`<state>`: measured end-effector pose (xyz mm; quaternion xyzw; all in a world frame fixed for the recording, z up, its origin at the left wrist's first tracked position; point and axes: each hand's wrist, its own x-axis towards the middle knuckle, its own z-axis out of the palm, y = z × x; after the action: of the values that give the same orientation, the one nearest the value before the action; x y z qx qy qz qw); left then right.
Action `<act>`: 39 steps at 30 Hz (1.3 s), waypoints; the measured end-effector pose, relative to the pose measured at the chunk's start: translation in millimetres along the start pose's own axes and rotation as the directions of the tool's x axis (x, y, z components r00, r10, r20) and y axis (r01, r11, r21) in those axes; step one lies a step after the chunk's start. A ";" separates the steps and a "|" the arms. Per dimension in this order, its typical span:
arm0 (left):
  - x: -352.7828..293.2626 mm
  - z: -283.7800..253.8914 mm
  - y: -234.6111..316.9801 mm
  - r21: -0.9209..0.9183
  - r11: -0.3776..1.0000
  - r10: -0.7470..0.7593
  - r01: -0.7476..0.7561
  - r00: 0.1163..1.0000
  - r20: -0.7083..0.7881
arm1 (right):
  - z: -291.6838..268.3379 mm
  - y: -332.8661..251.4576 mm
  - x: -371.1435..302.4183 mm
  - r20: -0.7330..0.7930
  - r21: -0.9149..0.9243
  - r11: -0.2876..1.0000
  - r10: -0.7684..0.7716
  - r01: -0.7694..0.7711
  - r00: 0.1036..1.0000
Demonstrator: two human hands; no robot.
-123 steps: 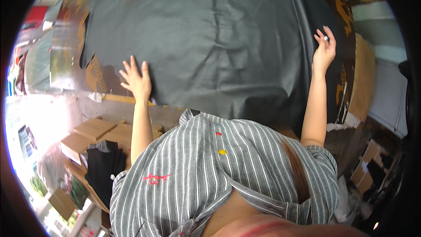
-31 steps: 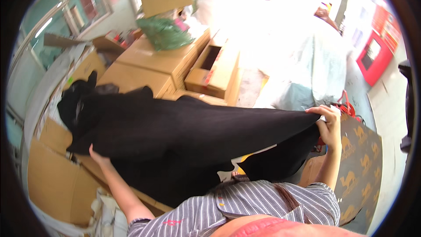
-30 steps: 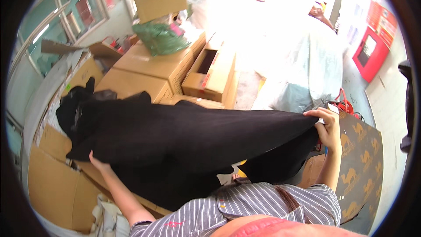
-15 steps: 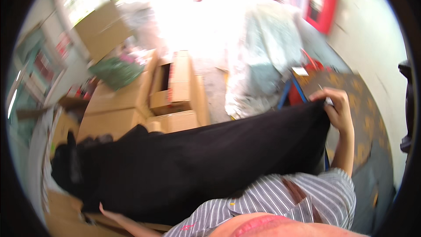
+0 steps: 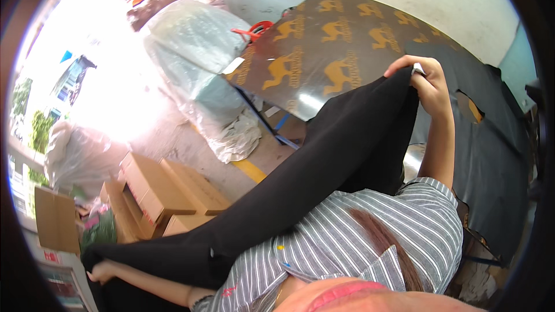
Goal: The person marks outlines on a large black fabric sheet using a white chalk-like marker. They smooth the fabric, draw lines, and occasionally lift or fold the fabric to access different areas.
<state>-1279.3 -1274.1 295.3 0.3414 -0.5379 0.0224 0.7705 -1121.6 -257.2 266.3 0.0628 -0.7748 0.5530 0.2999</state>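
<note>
A long black cloth (image 5: pixel 312 167) stretches diagonally across my front, from the lower left up to the right. My right hand (image 5: pixel 429 84) is closed on its upper corner, raised above the table's near side. A small white piece shows between those fingers, too small to name. At the lower left, my left hand (image 5: pixel 103 270) is closed on the other end of the cloth, its fingers partly hidden. The cloth sags between both hands. Behind its right end lies a brown board tabletop (image 5: pixel 315 40) with yellow printed animal figures.
Dark sheeting (image 5: pixel 491 133) with a hole covers the table's right part. Plastic-wrapped goods (image 5: pixel 193 40) stand beyond the table, near a red ring-shaped item (image 5: pixel 254 32). Cardboard boxes (image 5: pixel 153 188) sit at the left. Yellow tape (image 5: pixel 250 169) marks the floor.
My view has turned right, bringing the table fully into sight. The cloth has swung round with me toward the table, and my left hand now grips its end instead of lying against it.
</note>
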 end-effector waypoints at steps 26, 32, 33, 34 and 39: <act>-383.2 -227.1 648.2 0.501 0.051 0.731 0.864 -0.374 0.571 | -117.8 60.5 -80.1 -0.505 -0.431 0.866 0.000 -0.252 0.863; -407.0 -287.6 609.5 0.178 0.206 0.785 0.962 -0.271 0.557 | -100.5 125.3 -17.7 -0.419 -0.308 0.951 -0.134 -0.002 0.898; -419.0 -290.0 601.5 0.197 0.265 0.774 0.944 -0.330 0.540 | -83.0 130.0 -3.0 -0.403 -0.305 0.952 -0.158 0.030 0.901; -416.7 -294.1 589.4 0.225 0.257 0.724 0.940 -0.341 0.599 | -65.4 132.5 10.5 -0.384 -0.306 0.950 -0.183 0.062 0.905; -360.4 -238.4 504.3 0.508 -0.096 0.552 0.856 -0.379 0.743 | 16.1 128.8 67.0 -0.318 -0.301 0.923 -0.334 0.239 0.888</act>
<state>-1439.5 -636.7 199.2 -0.0738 -0.4231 -0.9020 -0.0431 -1237.6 -206.8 193.2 0.0352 -0.7520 0.4007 0.5222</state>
